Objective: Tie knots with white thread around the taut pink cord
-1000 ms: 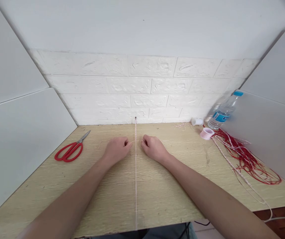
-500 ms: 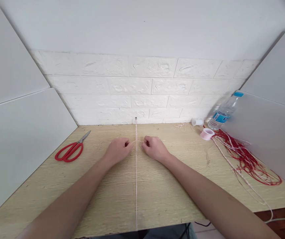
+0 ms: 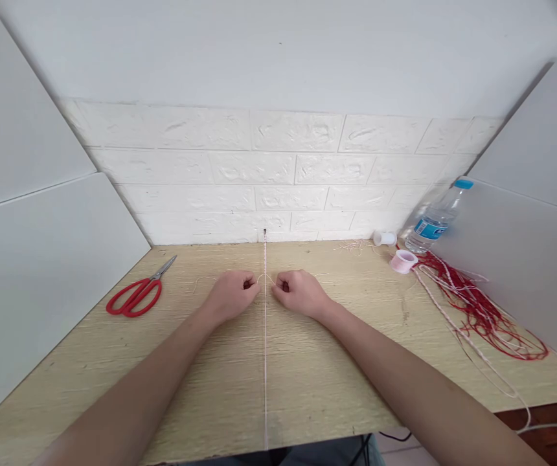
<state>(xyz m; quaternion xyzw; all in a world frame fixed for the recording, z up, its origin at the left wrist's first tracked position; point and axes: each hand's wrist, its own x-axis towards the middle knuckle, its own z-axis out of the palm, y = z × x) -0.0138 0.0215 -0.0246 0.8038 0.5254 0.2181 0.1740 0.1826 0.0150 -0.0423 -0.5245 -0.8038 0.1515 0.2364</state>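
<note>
A pale pink cord runs straight from a small hook at the wall's foot to the table's front edge. Its far stretch is a knotted braid. My left hand is closed in a pinch on a thin thread just left of the cord. On the other side, my right hand pinches the same thin thread, which bows up between the hands across the cord. A loose thread tail trails left of my left hand.
Red-handled scissors lie on the left. At the right stand a water bottle, a pink thread spool and a white spool. Beside them spreads a heap of red cords. A white brick-patterned wall bounds the back.
My right hand has come slightly nearer the cord and turned a little. The thread between the hands has gone from nearly straight to a slack arch.
</note>
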